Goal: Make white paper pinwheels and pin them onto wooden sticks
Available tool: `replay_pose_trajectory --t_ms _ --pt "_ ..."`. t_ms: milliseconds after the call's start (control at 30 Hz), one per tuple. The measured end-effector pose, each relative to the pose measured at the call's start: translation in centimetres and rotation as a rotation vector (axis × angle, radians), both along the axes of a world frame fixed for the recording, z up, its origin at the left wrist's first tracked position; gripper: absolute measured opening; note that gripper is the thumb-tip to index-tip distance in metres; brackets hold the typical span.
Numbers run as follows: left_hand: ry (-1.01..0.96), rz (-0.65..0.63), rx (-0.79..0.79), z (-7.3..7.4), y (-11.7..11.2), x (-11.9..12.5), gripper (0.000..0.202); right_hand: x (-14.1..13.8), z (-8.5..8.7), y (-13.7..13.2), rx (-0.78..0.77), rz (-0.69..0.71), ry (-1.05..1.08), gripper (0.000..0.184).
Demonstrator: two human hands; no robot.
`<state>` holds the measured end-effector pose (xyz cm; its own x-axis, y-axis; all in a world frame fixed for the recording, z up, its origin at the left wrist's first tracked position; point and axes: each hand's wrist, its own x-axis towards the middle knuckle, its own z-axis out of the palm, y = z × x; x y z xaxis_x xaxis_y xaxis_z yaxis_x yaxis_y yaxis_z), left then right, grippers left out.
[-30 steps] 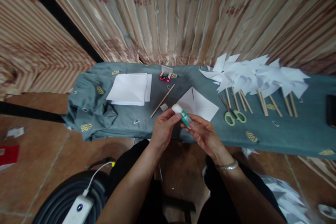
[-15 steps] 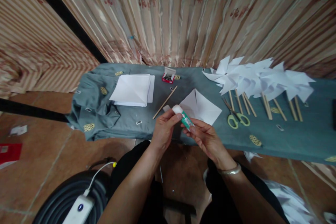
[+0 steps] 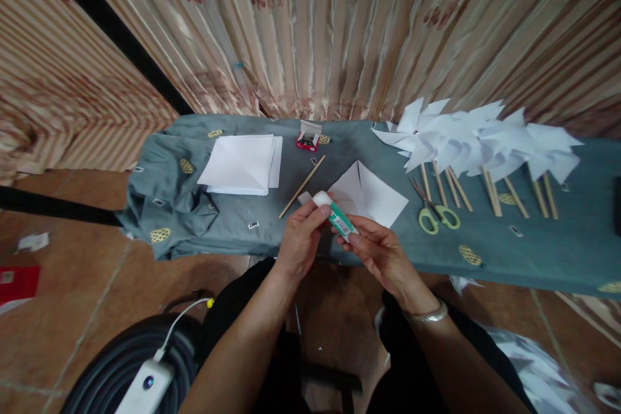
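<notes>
Between my two hands is a green and white glue stick point(image 3: 342, 220), held tilted above the near edge of the table. My left hand point(image 3: 305, 233) pinches its white upper end. The fingers of my right hand point(image 3: 376, 247) close around its lower end. Just beyond lies a white paper square point(image 3: 373, 194) with a cut and creases, partly hidden by my hands. A thin wooden stick point(image 3: 301, 186) rests at a slant to the left of that paper. Green-handled scissors point(image 3: 434, 210) lie partly spread on the right.
A stack of white paper point(image 3: 237, 165) sits on the left of the cloth-covered table point(image 3: 485, 272). At the back is an opened red box point(image 3: 308, 137) of small metal pieces. Paper pinwheels point(image 3: 478, 139) on sticks overlap at the right. A coiled black hose point(image 3: 140, 362) is on the floor.
The view has shifted slightly. Both hands keep their hold on the glue stick, which has barely moved or turned between them.
</notes>
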<state>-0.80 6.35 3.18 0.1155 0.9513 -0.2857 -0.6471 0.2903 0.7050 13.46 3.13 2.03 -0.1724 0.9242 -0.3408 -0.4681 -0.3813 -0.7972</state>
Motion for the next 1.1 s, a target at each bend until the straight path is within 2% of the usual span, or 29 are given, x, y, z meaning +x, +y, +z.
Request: replay_pose_trajectory --t_ms 300,433,500,567,633,733,867,1100 --pt "0.07 -0.158 0.094 -0.1 -0.5 0.1 0.035 0.0 -0.1 0.0 -0.054 -0.009 0.115 0.033" --pt "0.173 -0.128 0.147 -0.9 -0.5 0.0 0.041 0.9 0.1 0.6 -0.033 -0.129 0.05 0.029" --pt "0.355 -0.084 0.215 -1.4 -0.4 -0.3 0.041 2.0 0.2 1.3 -0.008 -0.241 0.01 0.027" --pt "0.656 -0.064 0.351 -2.0 -0.3 -0.7 0.036 3.3 0.4 2.0 0.012 -0.36 -0.013 0.027" --pt "0.963 -0.094 0.537 -2.5 -0.2 -0.8 0.033 4.6 0.5 2.6 0.015 -0.44 -0.036 0.027" --pt "1.253 -0.183 0.741 -2.9 0.0 -0.5 0.033 6.0 0.4 3.2 0.044 -0.503 -0.104 0.027" --pt "1.439 -0.298 0.891 -3.1 0.5 0.9 0.036 6.9 -0.1 3.8 0.051 -0.526 -0.169 0.032" --pt "1.565 -0.418 1.01 -3.9 1.6 2.8 0.035 7.3 -1.0 5.5 -0.065 -0.515 -0.037 0.028"
